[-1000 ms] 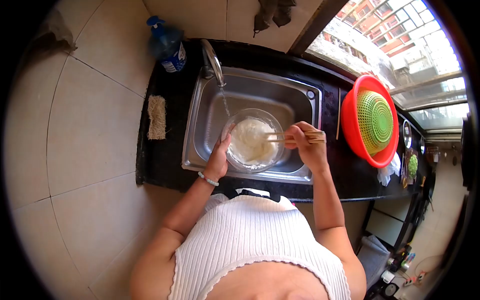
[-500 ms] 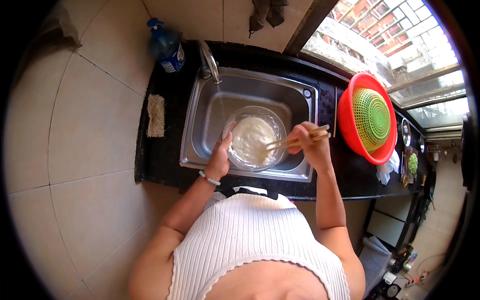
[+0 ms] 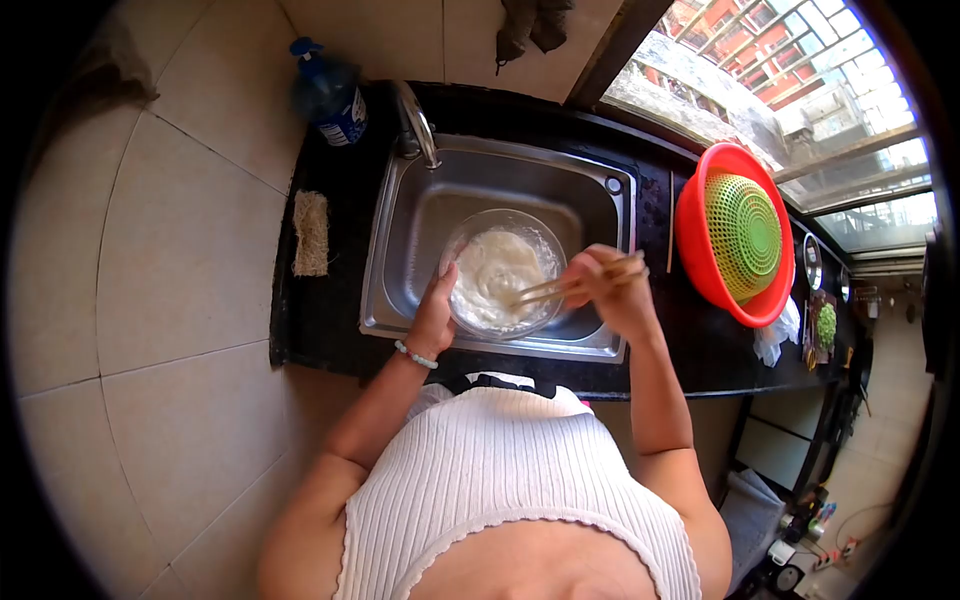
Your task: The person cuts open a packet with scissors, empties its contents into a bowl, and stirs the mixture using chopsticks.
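Note:
A clear glass bowl (image 3: pixel 545 315) with a pale, wet white batter (image 3: pixel 495 270) is held over the front part of the steel sink (image 3: pixel 420 215). My left hand (image 3: pixel 436 312), with a beaded bracelet at its wrist, grips the bowl's left side. Wooden chopsticks (image 3: pixel 545 291) are held in my right hand (image 3: pixel 612 290), to the right of the bowl, and their tips dip into the batter. That hand is slightly blurred. The faucet (image 3: pixel 416 125) stands at the sink's back left corner.
A blue pump bottle (image 3: pixel 330 95) stands behind the sink at the left, and a fibrous scrubber (image 3: pixel 311 234) lies on the dark counter (image 3: pixel 330 330). To the right are a single stick (image 3: pixel 671 222), a red basin (image 3: pixel 700 255) holding a green strainer (image 3: pixel 745 238), and a plastic bag (image 3: pixel 772 340).
The thin water stream from the faucet no longer shows. The chopstick tips have shifted through the batter, now lower left than half a second ago, and the batter's surface has changed shape.

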`<state>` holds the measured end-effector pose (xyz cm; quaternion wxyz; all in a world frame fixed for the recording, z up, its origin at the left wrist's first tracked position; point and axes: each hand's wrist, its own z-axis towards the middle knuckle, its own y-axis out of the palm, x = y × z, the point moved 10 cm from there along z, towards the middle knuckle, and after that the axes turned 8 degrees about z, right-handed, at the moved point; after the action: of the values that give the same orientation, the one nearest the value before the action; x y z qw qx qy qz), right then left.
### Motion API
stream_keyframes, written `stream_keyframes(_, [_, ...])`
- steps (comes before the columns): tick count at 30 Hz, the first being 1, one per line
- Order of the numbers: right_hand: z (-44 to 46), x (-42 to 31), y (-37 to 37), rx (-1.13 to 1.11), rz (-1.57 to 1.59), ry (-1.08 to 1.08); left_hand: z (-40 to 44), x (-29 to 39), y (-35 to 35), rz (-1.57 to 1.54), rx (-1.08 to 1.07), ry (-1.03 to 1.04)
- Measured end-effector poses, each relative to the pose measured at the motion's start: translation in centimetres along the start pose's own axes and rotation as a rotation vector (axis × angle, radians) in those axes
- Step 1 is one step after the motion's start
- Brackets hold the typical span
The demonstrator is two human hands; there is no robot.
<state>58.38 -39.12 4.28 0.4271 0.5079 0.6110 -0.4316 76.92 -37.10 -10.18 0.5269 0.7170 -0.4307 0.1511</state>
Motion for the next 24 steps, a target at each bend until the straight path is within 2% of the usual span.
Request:
stream_keyframes(1, [0.3,-0.2,-1.6,0.121,-0.024,-0.003,-0.2,0.5,0.3,0.009,-0.004,0.024])
stream_keyframes(2, [0.7,0.0,-1.5,0.146,0.035,-0.082,-0.1,0.3,0.3,0.018,-0.008,0.020])
stream_keyframes(3, [0.7,-0.6,0.1,0.076,0.008,-0.177,0.0,0.0,0.3,0.027,-0.012,0.013])
stream_keyframes(5, [-0.4,-1.2,3.2,-0.164,-0.006,-0.203,0.3,-0.8,-0.3,0.017,0.004,-0.024])
stream_keyframes(6, [-0.2,0.4,2.4,-0.136,0.093,-0.011,0.4,-0.9,-0.6,-0.004,0.026,-0.057])
stream_keyframes(7, [-0.3,-0.1,0.6,-0.054,0.021,0.041,0.3,-1.1,-0.8,-0.027,0.048,-0.090])
stream_keyframes(9, [0.6,0.1,-1.5,0.107,0.080,-0.033,0.2,-0.2,-0.1,0.027,0.009,0.002])
stream_keyframes(11, [0.3,-0.2,1.2,-0.031,0.096,-0.179,0.2,0.3,0.2,0.096,0.003,0.045])
stream_keyframes(12, [-0.2,-0.2,2.3,-0.138,0.075,-0.180,0.2,0.4,0.4,0.075,-0.002,0.036])
stream_keyframes(15, [0.4,0.8,-2.4,0.092,0.056,0.008,0.3,0.7,0.6,0.050,-0.016,0.021])
stream_keyframes(16, [0.6,0.2,-2.6,0.139,0.097,-0.071,0.5,0.6,0.4,0.064,-0.022,0.023])
stream_keyframes(19, [-0.1,-0.4,2.1,-0.135,0.070,-0.201,0.4,-0.1,0.4,0.040,-0.004,-0.028])
stream_keyframes(20, [-0.5,-0.2,2.1,-0.175,0.117,-0.103,0.4,-0.2,0.4,0.022,0.009,-0.052])
stream_keyframes(21, [-0.6,0.0,0.6,-0.123,0.009,0.000,0.4,0.3,0.4,0.027,0.005,-0.021])
stream_keyframes(23, [-0.5,-0.1,-1.5,0.091,-0.015,-0.042,0.2,0.8,0.5,0.033,-0.008,0.034])
stream_keyframes(24, [-1.0,-2.0,-0.1,0.022,-0.166,-0.264,0.3,0.8,0.6,0.042,-0.012,0.058])
